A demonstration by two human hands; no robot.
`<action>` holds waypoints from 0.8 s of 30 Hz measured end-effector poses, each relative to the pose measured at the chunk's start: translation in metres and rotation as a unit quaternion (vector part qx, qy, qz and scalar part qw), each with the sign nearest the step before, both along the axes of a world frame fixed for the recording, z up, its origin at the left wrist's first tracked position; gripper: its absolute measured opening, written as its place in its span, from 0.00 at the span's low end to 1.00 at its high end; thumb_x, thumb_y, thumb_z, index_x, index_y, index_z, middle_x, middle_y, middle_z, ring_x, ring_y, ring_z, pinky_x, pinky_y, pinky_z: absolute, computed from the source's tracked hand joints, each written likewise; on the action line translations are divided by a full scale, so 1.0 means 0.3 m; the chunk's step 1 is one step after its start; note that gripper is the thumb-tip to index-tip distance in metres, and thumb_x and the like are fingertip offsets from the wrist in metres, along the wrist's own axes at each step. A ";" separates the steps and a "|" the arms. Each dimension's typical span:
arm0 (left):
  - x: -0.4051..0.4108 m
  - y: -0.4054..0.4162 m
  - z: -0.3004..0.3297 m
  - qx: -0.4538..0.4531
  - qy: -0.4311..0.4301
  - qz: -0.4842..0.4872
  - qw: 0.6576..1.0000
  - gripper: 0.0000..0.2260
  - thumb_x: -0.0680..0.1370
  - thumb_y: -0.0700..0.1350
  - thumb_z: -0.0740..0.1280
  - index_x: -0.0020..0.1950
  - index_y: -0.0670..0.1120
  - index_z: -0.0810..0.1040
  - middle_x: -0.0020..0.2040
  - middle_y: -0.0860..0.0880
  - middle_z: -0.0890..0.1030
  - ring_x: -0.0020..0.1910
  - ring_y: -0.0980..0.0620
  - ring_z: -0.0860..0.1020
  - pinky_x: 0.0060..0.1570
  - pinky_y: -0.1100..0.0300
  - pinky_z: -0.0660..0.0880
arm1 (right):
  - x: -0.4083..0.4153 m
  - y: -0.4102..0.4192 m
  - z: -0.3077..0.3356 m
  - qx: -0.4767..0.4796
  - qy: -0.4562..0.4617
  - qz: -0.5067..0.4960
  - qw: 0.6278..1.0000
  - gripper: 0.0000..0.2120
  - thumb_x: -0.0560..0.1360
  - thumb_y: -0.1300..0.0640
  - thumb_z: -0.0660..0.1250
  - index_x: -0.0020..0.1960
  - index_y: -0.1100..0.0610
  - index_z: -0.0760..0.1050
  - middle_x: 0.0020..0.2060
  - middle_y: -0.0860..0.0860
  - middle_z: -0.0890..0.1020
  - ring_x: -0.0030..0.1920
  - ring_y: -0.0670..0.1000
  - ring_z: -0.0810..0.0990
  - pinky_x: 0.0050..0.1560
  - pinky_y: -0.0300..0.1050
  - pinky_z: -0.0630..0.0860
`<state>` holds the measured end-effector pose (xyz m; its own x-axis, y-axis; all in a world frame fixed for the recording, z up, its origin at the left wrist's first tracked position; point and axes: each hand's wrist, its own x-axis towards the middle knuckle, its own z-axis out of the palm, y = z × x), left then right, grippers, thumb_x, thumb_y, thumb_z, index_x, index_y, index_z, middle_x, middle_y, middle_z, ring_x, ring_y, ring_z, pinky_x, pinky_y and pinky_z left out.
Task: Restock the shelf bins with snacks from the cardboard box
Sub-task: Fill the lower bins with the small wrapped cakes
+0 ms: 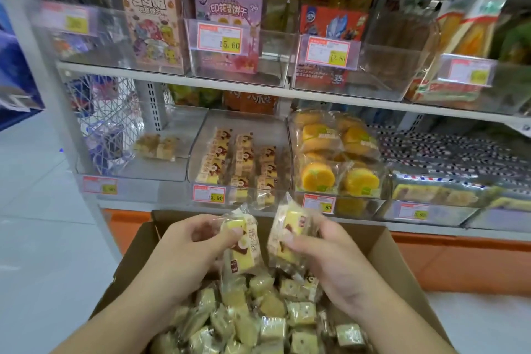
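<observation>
Before stocked shelf bins (238, 152), each hand (189, 241) (324, 250) grips snack packs (242, 244).

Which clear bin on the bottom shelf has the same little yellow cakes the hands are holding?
The bin with the 13.90 price tag, second from the left. Its neighbours hold crumbly squares and round orange cakes.

Shop: white metal shelving (172, 82), clear plastic snack bins (238, 123) with orange-yellow price tags (219, 37) beyond the fingers.
</observation>
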<state>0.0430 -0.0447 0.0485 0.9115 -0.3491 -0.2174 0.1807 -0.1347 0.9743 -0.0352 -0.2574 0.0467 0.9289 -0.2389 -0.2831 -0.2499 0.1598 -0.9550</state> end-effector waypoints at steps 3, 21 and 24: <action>0.025 -0.005 0.001 -0.032 0.038 0.017 0.999 0.07 0.78 0.44 0.76 0.54 0.43 0.87 0.44 0.45 0.88 0.34 0.53 0.83 0.37 0.60 0.80 | 0.003 -0.033 0.026 0.103 -0.031 -0.017 0.994 0.26 0.71 0.68 0.74 0.69 0.59 0.77 0.59 0.60 0.86 0.60 0.61 0.86 0.61 0.58 0.80; 0.103 -0.031 -0.018 0.152 -0.065 -0.117 0.979 0.40 0.70 0.41 0.83 0.72 0.69 0.70 0.53 0.54 0.86 0.50 0.56 0.86 0.50 0.58 0.83 | 0.086 -0.076 0.004 -0.036 -0.012 -0.057 0.998 0.13 0.81 0.61 0.70 0.64 0.52 0.82 0.55 0.52 0.89 0.56 0.55 0.87 0.61 0.58 0.80; 0.113 -0.016 -0.005 0.218 -0.117 -0.084 0.965 0.37 0.66 0.50 0.85 0.70 0.63 0.70 0.50 0.61 0.85 0.47 0.65 0.83 0.49 0.63 0.80 | 0.083 -0.078 0.004 -0.067 -0.010 -0.054 0.996 0.14 0.80 0.61 0.72 0.65 0.53 0.80 0.53 0.53 0.89 0.54 0.57 0.87 0.59 0.62 0.81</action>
<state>0.0768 -0.0495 0.0471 0.8915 -0.4187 -0.1731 -0.0969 -0.5495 0.8299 -0.0105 -0.2808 0.0481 0.9008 -0.3717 -0.2244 -0.2196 0.0558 -0.9740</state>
